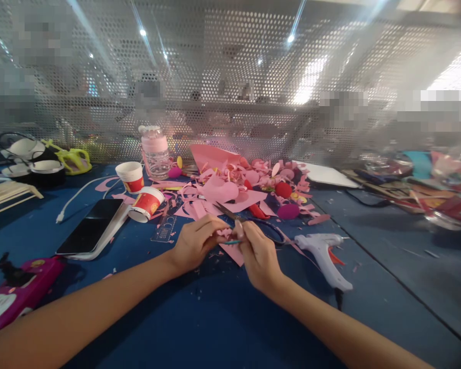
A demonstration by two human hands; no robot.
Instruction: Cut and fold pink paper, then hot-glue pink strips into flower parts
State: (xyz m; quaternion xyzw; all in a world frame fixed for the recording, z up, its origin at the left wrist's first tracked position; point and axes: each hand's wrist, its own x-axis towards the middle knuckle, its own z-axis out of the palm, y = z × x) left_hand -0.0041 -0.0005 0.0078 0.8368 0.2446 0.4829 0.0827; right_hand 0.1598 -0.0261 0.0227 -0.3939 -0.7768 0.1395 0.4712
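Near the middle of the blue table, my left hand [195, 243] is closed, pinching a small curled pink paper piece [225, 233]. My right hand [260, 255] faces it, fingers closed on a thin teal stick [231, 242] whose tip reaches toward the paper. What kind of tool the stick is, I cannot tell. Just beyond my right hand lie dark-handled scissors [271, 225], partly hidden by the fingers. A flat pink paper strip [234, 254] rests below the hands. Behind them spreads a heap of pink paper scraps [218, 188].
A white glue gun [322, 256] lies to the right. At left are a black phone [92, 225], two paper cups [148, 204], a clear ruler [164, 228] and a magenta device [26, 282]. A bottle [155, 154] stands before the perforated metal screen [230, 118].
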